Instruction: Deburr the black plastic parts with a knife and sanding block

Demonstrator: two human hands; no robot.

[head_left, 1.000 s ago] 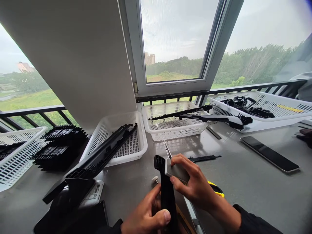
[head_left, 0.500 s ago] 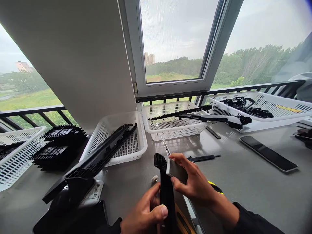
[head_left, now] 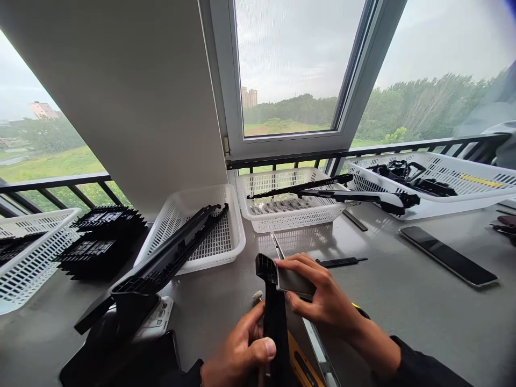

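My left hand (head_left: 244,346) is wrapped round a long black plastic part (head_left: 276,317), its thumb across the near side. The part stands upright, with a ribbed, hooked head at the top. In my right hand (head_left: 330,295) is a flat grey rectangular block (head_left: 296,282), pinched between thumb and fingers. The block's left end meets the right edge of the part just under its head; whether they press together I cannot tell. Below the hands lie a metal rule-like strip (head_left: 316,344) and a yellow-orange tool (head_left: 302,368), partly hidden. A small round pale tip (head_left: 258,295) shows beside my left fingers.
Long black parts (head_left: 177,252) slope out of a white basket (head_left: 237,250). More black parts bridge the middle basket (head_left: 290,223) and the right basket (head_left: 455,199). Ribbed black pieces (head_left: 94,250) are stacked left. A phone-like dark slab (head_left: 447,255) lies on the grey table (head_left: 403,322).
The grey block has turned slightly and its pale end face shows less. My right fingers have shifted a little along it. The left hand keeps its hold on the black plastic part.
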